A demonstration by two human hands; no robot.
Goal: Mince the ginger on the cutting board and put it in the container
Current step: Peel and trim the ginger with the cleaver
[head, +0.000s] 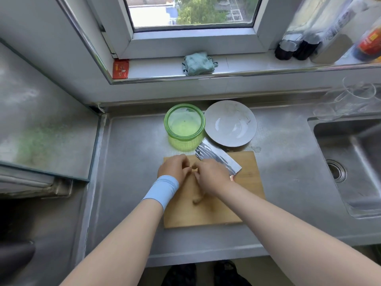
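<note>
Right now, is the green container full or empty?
Empty, as far as the view shows: the container stands upright with no lid, and its clear green bottom shows through with nothing inside but a tiny speck.

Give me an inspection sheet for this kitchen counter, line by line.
Surface: steel counter, wooden board on it.
Job's things: ginger on board, partly hidden; cleaver lying on board; green container looks empty.
Clutter: plate, glass jug.
Grips: left hand and right hand pinch a small ginger bit between them.
Cables: nothing seen.
Surroundings: sink, window; cloth, bottles on sill.
</note>
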